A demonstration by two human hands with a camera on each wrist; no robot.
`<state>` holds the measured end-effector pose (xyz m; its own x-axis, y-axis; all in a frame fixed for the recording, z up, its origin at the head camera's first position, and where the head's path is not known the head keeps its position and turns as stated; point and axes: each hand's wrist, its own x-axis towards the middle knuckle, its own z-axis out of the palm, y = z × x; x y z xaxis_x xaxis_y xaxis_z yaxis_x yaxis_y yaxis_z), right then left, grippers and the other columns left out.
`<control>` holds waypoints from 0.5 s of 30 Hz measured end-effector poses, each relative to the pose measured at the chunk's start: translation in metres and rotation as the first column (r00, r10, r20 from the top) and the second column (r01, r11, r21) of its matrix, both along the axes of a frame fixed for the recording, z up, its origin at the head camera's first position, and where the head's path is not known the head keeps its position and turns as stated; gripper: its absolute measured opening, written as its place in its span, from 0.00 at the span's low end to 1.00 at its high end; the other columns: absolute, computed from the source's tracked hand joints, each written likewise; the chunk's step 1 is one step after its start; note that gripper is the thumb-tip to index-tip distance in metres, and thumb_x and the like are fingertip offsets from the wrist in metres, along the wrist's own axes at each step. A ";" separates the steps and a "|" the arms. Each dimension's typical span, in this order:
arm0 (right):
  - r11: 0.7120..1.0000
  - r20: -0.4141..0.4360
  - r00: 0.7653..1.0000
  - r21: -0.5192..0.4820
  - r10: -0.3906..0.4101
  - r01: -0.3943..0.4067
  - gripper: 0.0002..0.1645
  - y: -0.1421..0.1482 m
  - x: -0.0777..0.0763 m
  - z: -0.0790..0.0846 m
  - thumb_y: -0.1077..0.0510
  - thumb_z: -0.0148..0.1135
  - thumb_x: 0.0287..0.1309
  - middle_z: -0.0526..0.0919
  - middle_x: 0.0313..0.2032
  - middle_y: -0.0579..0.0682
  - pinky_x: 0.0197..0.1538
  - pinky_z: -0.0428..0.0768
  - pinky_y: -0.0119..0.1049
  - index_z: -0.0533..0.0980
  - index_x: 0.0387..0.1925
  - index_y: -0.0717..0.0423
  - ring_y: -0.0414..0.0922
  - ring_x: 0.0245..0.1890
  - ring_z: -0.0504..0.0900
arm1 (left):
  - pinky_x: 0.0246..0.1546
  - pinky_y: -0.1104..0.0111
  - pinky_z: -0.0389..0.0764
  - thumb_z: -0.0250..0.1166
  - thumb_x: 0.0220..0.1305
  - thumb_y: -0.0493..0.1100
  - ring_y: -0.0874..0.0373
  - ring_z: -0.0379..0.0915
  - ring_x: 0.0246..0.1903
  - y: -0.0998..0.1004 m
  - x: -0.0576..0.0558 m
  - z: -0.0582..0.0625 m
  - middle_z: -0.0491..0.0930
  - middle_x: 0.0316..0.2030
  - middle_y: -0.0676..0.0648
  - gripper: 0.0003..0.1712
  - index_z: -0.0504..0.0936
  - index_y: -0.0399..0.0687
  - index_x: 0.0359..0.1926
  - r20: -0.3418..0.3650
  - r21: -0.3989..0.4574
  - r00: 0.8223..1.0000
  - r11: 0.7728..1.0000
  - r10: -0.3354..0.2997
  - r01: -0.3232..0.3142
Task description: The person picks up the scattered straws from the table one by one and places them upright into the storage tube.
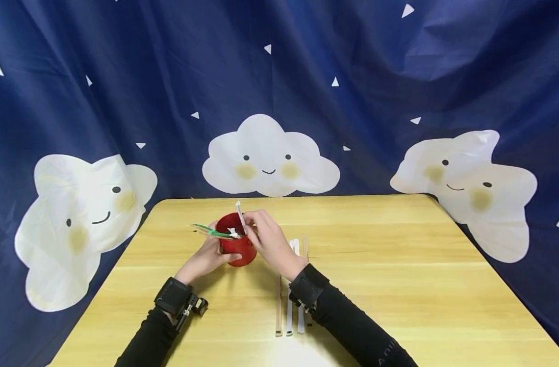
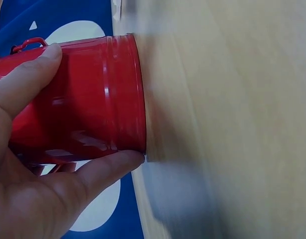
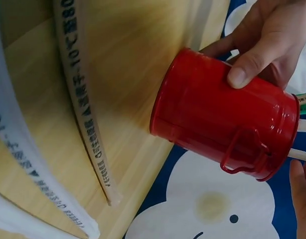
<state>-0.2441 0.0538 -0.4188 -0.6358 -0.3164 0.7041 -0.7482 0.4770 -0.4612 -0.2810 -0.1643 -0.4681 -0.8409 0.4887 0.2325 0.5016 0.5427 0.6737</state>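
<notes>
A small red metal bucket (image 1: 241, 251) with wire side handles stands on the table. My left hand (image 1: 208, 256) grips it round the side, the thumb toward me; its fingers also show against the wall (image 2: 78, 99) of the bucket in the left wrist view. My right hand (image 1: 271, 243) pinches a slim white wrapped straw (image 1: 239, 213) over the mouth of the bucket, its top end pointing up. A green wrapped straw (image 1: 209, 230) and some white ends (image 1: 233, 232) lean out of the bucket on the left.
Several long wrapped straws with printed lettering, such as a pale brown one (image 3: 85, 109) and a white one (image 3: 33, 164), lie side by side under my right forearm. Behind the light wooden table (image 1: 399, 265) hangs a dark blue curtain (image 1: 169, 61) with white clouds.
</notes>
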 end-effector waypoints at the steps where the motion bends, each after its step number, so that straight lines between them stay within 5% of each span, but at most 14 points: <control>1: 1.000 0.010 1.000 0.005 0.002 -0.002 0.09 0.000 0.000 0.001 0.67 0.56 0.72 0.77 0.46 0.51 0.48 0.82 0.26 0.73 0.50 0.58 0.43 0.49 0.81 | 0.67 0.40 0.64 0.77 0.58 0.41 0.38 0.51 0.70 0.000 0.000 0.001 0.59 0.69 0.32 0.43 0.65 0.34 0.69 0.003 -0.003 1.000 1.000 -0.001 0.001; 15: 0.996 0.051 0.998 0.082 0.022 -0.026 0.11 0.001 0.005 -0.001 0.67 0.55 0.72 0.77 0.48 0.50 0.57 0.80 0.29 0.72 0.53 0.58 0.42 0.52 0.79 | 0.68 0.40 0.63 0.77 0.58 0.42 0.37 0.51 0.70 0.001 0.000 0.002 0.61 0.68 0.31 0.43 0.66 0.33 0.69 -0.013 -0.003 1.000 1.000 -0.005 0.004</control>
